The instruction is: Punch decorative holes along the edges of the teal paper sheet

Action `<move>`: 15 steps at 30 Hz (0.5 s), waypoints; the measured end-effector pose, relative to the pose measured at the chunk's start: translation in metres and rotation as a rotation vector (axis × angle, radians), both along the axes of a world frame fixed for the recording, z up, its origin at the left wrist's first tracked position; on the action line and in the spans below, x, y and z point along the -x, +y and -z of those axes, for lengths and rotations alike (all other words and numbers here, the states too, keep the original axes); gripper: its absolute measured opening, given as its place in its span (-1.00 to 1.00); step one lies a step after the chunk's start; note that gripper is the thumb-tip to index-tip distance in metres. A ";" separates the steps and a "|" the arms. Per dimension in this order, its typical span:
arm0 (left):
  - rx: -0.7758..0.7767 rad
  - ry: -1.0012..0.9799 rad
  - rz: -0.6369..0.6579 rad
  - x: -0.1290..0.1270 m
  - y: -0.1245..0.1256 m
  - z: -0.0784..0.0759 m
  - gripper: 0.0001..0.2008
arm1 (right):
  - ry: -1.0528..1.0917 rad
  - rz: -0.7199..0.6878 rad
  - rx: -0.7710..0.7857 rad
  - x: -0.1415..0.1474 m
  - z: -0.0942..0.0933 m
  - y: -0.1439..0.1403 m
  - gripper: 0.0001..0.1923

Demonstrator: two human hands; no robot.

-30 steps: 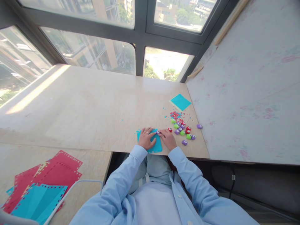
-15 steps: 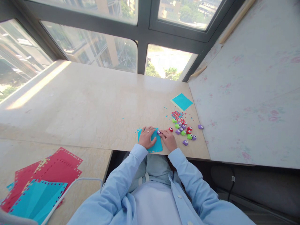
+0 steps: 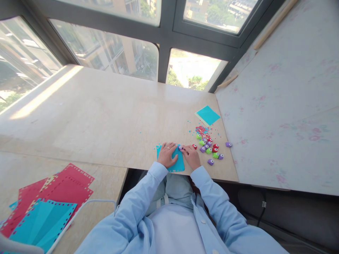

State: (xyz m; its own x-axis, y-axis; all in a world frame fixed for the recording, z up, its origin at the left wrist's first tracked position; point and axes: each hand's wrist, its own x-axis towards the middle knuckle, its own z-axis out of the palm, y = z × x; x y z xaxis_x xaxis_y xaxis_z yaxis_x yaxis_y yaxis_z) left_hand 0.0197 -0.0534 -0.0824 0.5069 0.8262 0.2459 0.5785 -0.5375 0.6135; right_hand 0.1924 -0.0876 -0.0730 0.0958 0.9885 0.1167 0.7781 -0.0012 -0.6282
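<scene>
Right hand (image 3: 191, 157) pinching purple one-eyed punch (image 3: 180, 147) at far-right corner of square blue paper (image 3: 180, 163), left hand (image 3: 166, 156) splayed flat on top.

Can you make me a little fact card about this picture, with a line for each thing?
Left hand: spread flat on a blue sheet
Right hand: holding a purple punch at the sheet's far right corner
Nearby: other punches in red, green and purple
Crumbs: red and blue paper bits
Left table: red sheets with holes along their edges
</scene>
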 end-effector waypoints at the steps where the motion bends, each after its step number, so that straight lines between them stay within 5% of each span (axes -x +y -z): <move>1: 0.000 -0.003 0.000 0.000 0.000 0.000 -0.50 | 0.021 0.007 0.000 0.000 -0.001 0.000 -0.66; 9: 0.000 -0.056 -0.036 0.001 0.001 0.002 -0.49 | 0.303 0.224 0.048 -0.001 -0.023 0.003 -0.68; 15: 0.046 -0.297 -0.194 0.001 0.003 0.007 -0.68 | 0.575 0.127 0.477 -0.014 -0.037 0.023 -0.67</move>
